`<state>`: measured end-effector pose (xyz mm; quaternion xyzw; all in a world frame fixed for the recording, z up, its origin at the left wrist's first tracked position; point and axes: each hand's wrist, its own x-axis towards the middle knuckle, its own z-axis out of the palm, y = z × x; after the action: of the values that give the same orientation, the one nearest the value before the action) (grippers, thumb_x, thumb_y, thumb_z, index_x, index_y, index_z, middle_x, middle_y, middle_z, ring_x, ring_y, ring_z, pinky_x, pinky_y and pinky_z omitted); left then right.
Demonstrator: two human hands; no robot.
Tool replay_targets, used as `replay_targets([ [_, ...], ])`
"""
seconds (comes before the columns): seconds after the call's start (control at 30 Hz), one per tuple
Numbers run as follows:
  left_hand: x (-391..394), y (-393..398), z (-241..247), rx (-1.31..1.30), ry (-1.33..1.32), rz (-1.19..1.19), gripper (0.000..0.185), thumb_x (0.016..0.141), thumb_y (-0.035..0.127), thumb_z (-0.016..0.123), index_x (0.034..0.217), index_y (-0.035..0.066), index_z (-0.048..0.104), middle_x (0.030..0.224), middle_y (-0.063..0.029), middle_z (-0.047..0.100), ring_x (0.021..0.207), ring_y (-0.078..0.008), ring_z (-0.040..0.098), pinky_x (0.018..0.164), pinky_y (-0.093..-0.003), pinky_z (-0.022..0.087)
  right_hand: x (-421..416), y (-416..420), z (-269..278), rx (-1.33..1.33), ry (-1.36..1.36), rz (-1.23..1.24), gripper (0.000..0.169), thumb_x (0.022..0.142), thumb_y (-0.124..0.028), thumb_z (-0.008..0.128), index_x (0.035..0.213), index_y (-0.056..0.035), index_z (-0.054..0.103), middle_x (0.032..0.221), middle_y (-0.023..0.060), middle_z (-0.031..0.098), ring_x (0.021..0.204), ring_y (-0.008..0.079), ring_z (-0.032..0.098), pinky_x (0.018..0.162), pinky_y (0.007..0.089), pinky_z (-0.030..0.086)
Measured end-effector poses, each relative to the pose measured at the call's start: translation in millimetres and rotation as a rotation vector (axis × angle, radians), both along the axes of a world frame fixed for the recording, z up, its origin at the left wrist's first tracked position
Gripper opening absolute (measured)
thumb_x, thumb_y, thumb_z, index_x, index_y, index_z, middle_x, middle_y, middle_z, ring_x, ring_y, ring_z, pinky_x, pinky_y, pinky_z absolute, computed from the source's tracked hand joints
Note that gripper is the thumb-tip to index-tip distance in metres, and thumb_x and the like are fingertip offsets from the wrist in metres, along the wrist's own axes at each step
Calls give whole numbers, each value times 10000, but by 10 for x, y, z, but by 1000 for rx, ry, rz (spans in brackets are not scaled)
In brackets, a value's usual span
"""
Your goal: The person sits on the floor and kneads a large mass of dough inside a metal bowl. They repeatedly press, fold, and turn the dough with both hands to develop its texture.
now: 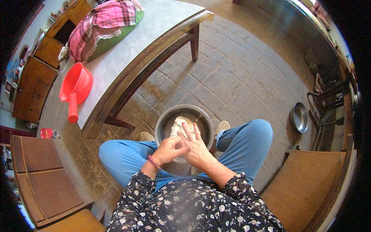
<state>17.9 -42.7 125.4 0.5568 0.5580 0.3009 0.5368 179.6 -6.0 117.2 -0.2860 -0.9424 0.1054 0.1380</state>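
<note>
A lump of white dough [176, 128] lies in a round metal basin [158, 132] between my feet. Over the near part of the basin, my left hand [170, 149], with a beaded bracelet at its wrist, grips the thumb side of my right hand [194, 148]. The fingers of my right hand are spread, back upward, and hold nothing. They cover part of the dough from view; I cannot tell whether the fingertips touch it.
A red plastic dipper [76, 84] rests near the corner of the table [121, 58] at the left. Behind it, a pink checked cloth [113, 14] covers something on a green mat [108, 43]. Another metal basin [300, 117] is at the right, beside a dark chair [324, 98].
</note>
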Motion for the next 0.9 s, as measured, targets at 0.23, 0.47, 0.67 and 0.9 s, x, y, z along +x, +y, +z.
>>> replay_targets([
  [0.23, -5, -8, -53, -69, -141, 36, 177, 896, 174, 612, 813, 18, 612, 791, -17, 587, 737, -80, 521, 657, -243, 440, 51, 11, 42, 1, -133, 49, 356, 764, -226, 532, 1052, -53, 649, 1325, 131, 480, 1394, 384, 166, 1106, 620, 34],
  [0.47, -51, 72, 56, 164, 229, 170, 265, 907, 256, 587, 798, 17, 625, 769, -73, 579, 668, -184, 540, 595, -298, 434, 36, 28, 88, -69, 17, 115, 232, 729, -281, 558, 806, -134, 720, 1279, 106, 518, 1369, 406, 231, 1080, 665, 82],
  [0.67, 93, 117, 122, 416, 433, 22, 300, 828, 321, 678, 733, 44, 611, 735, -100, 571, 726, -226, 551, 651, -331, 438, -52, -44, -113, 50, 60, 74, 338, 740, -239, 529, 1004, -73, 659, 1290, 131, 503, 1379, 404, 200, 1105, 626, 42],
  [0.9, 59, 127, -9, -110, -52, 60, 138, 838, 150, 674, 780, 36, 625, 774, -3, 572, 775, -76, 526, 679, -245, 427, -17, -83, -44, -55, -192, 142, 415, 752, -226, 518, 1126, -82, 626, 1302, 128, 490, 1383, 400, 189, 1112, 610, 23],
])
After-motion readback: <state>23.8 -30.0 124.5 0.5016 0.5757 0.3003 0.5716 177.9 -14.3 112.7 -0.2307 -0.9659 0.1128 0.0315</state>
